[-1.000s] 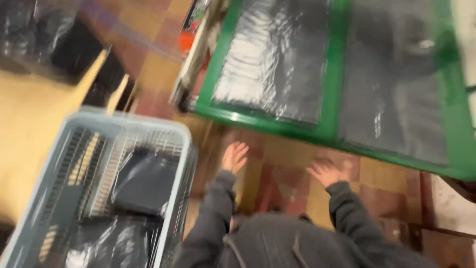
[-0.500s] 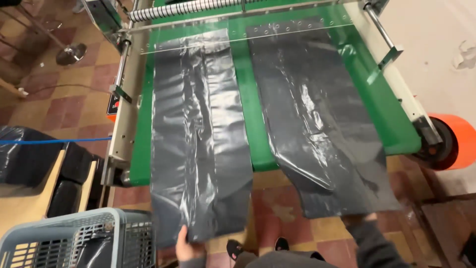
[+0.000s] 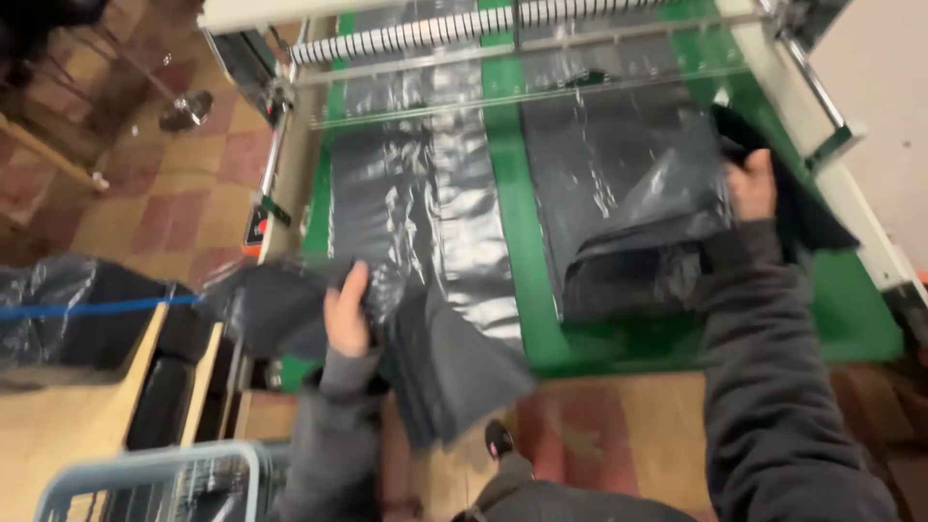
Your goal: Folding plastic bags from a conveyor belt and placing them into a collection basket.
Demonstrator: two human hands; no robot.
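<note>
Two long stacks of dark grey plastic bags lie on a green machine bed (image 3: 510, 193). My left hand (image 3: 346, 314) grips the near end of the left bag stack (image 3: 425, 222), lifted and folded over toward the left. My right hand (image 3: 752, 186) holds the near end of the right bag stack (image 3: 628, 203), folded back up over itself near the bed's right side. Both sleeves are dark grey.
A roller bar with white ribs (image 3: 483, 24) crosses the far end of the machine. A grey plastic basket (image 3: 155, 474) stands at the lower left, beside a wooden bench (image 3: 68, 425) with black bags (image 3: 87, 309). The floor is red and tan tile.
Both hands have come up from below the bed edge and taken hold of the bag stacks. The near ends, flat half a second ago, are now lifted and folded.
</note>
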